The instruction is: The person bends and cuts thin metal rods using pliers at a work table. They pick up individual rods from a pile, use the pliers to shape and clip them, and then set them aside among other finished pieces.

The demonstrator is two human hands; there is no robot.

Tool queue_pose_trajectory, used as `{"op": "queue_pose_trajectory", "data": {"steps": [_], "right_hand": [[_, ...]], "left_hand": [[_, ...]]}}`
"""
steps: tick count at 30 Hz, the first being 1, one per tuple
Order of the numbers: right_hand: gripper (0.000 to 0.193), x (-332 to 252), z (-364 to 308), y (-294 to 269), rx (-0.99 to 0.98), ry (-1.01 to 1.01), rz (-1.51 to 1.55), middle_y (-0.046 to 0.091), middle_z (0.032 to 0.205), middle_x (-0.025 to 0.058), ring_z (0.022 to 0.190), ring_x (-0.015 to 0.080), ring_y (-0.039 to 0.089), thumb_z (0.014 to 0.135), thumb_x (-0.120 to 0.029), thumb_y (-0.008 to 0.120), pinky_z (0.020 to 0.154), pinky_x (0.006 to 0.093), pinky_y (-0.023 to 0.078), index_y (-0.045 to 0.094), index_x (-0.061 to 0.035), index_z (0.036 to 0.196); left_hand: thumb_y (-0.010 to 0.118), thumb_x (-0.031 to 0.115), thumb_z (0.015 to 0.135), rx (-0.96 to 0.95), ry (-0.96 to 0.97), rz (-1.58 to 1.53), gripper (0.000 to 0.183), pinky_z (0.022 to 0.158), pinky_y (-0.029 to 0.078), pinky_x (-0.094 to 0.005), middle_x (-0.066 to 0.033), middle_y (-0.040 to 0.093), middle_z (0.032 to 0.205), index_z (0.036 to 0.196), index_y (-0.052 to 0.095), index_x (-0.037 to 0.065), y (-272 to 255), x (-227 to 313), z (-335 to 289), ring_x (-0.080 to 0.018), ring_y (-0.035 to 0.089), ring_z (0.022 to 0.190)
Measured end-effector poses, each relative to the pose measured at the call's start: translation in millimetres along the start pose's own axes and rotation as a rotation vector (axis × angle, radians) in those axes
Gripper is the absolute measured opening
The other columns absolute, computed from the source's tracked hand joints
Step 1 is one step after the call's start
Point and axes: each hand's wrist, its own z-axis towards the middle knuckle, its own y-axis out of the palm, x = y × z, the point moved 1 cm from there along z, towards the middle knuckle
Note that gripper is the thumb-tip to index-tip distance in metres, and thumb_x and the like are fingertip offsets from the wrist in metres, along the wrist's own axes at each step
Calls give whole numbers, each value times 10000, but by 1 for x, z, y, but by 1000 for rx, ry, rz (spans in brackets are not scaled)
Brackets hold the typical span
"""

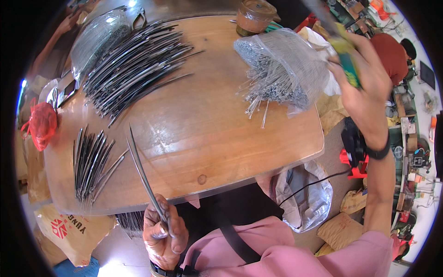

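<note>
Below the table's front edge, my left hand (165, 231) is closed around thin, dark metal strips (145, 177) that taper to a point. Their tips reach up over the wooden tabletop. My right hand (364, 78) is raised at the far right, gripping a tool with a yellow-and-green handle (348, 62). The tool's grey metal end is smeared by motion, so its kind is unclear. A small fan of dark strips (94, 161) lies left of my left hand. Farther back is a large heap of similar strips (136, 67).
On the wooden table (221, 152), an open plastic bag (300, 69) spills thin metal wires. A brown lidded jar (255, 17) stands behind it. Another filled plastic bag (99, 39) and a red bag (42, 124) are at left. A silver sack (304, 196) sits below the table.
</note>
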Motion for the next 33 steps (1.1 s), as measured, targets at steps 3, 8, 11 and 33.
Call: {"op": "queue_pose_trajectory", "data": {"steps": [3, 8, 11, 33], "right_hand": [[238, -34, -11, -20, 41, 97, 77, 628, 1047, 139, 865, 277, 659, 704, 45, 725, 745, 325, 519, 657, 44, 932], [186, -18, -26, 4, -41, 88, 53, 633, 1061, 130, 910, 244, 660, 769, 14, 709, 811, 287, 507, 653, 58, 941], [266, 8, -10, 0, -30, 123, 184, 622, 1006, 136, 848, 304, 645, 726, -10, 714, 750, 324, 504, 646, 34, 979], [202, -15, -149, 3, 175, 1243, 1532, 558, 1099, 141, 873, 200, 545, 814, -98, 716, 695, 304, 444, 636, 36, 941]], "left_hand": [[672, -16, 763, 41, 0, -79, 284, 302, 415, -318, -195, 549, 656, 983, 492, -21, -4, 1, -11, -239, 509, 396], [686, 28, 789, 32, -48, 117, 219, 324, 421, -323, -198, 566, 668, 963, 572, -40, -2, -10, -4, -262, 534, 432], [693, 103, 838, 0, -124, 236, 263, 420, 470, -351, -192, 599, 730, 1030, 599, -50, 5, -19, 6, -280, 584, 532], [565, 66, 933, 54, -188, 728, 182, 745, 549, -367, -199, 646, 1020, 1049, 557, -74, 61, -40, 90, -273, 666, 870]]}}
